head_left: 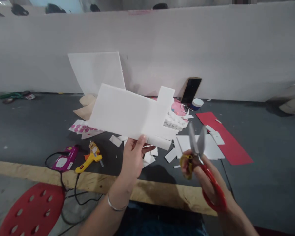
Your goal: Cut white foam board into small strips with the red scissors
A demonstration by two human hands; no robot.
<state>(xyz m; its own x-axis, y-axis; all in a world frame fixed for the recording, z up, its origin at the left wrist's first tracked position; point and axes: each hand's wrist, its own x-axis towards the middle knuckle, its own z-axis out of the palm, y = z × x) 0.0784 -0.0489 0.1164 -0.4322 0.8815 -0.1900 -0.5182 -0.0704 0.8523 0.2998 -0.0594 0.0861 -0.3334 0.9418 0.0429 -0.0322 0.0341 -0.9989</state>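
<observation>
One white sheet [127, 113] beside open scissors [198, 155]

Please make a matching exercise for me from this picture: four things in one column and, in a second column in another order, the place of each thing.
Things:
1. scissors
2. white sheet
3. yellow glue gun
4. phone

Places:
a. leans against the white wall
b. held in the left hand
c. lies on the grey table
d. held in the right hand, blades open

Pairs: 1-d, 2-b, 3-c, 4-a.
</observation>
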